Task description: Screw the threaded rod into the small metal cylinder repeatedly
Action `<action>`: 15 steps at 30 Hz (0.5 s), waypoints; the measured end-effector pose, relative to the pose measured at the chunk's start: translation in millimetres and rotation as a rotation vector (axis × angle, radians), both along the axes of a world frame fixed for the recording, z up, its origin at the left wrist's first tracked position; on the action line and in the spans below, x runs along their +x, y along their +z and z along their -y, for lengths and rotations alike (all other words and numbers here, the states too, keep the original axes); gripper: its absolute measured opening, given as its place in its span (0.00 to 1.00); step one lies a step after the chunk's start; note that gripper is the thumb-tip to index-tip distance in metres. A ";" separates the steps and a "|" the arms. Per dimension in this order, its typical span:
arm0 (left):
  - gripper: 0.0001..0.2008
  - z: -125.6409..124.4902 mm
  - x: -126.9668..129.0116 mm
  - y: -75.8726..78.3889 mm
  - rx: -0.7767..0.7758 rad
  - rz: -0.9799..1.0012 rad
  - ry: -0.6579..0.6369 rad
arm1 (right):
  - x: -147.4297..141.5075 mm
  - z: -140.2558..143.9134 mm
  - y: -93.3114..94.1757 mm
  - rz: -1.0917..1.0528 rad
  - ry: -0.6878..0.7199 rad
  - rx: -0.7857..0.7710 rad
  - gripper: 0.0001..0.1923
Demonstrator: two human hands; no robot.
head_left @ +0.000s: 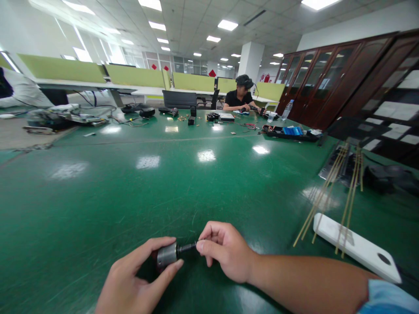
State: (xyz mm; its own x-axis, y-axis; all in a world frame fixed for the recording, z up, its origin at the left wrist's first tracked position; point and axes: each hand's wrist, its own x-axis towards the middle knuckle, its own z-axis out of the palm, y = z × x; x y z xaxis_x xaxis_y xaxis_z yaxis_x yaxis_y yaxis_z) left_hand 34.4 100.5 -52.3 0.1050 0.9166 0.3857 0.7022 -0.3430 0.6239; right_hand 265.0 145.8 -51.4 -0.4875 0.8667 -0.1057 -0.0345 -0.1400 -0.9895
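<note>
Between the thumb and fingers of my left hand [140,272] is a short silver metal cylinder [167,255] with a dark red rear part, which looks like a small motor or gearbox. A thin dark shaft [187,247] sticks out of it to the right. My right hand [225,250] pinches the free end of that shaft between thumb and forefinger, the other fingers curled. Whether something small sits at the fingertips I cannot make out. Both hands are low over the near part of the green tabletop [157,187].
At right, long thin wooden sticks [322,192] lie across a white oblong device [356,246]. A black tray with blue items [293,131] and a bottle [287,110] stand farther back. Tools and electronic parts line the far edge, where another person [240,98] sits.
</note>
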 end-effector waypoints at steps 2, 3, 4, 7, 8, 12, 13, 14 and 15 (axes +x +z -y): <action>0.19 0.0 -2.0 -0.9 0.008 -0.007 0.001 | -0.2 -0.4 -0.2 -0.007 0.006 -0.005 0.13; 0.19 0.0 -3.1 -2.0 0.010 -0.010 0.003 | -0.1 -0.5 -0.2 -0.010 0.005 -0.009 0.13; 0.19 -0.1 -4.3 -3.4 0.008 -0.011 0.006 | 0.0 -0.8 -0.3 -0.013 0.002 -0.014 0.13; 0.20 -0.5 -7.8 -8.5 -0.027 -0.013 0.014 | 0.8 -1.7 -0.4 -0.029 -0.009 -0.029 0.14; 0.21 -0.8 -9.0 -10.2 -0.043 -0.011 0.015 | 1.1 -2.2 -0.4 -0.043 -0.012 -0.036 0.14; 0.22 -4.7 -14.5 -13.2 -0.126 0.033 0.053 | 1.8 -4.8 0.1 -0.126 -0.051 -0.082 0.13; 0.22 -6.2 -15.9 -13.0 -0.153 0.057 0.075 | 1.8 -5.6 -0.1 -0.154 -0.069 -0.088 0.13; 0.22 -7.9 -17.0 -12.6 -0.182 0.088 0.097 | 1.6 -6.3 -0.6 -0.185 -0.084 -0.091 0.12; 0.22 -9.7 -17.9 -12.2 -0.214 0.128 0.118 | 1.3 -7.0 -1.2 -0.218 -0.098 -0.092 0.13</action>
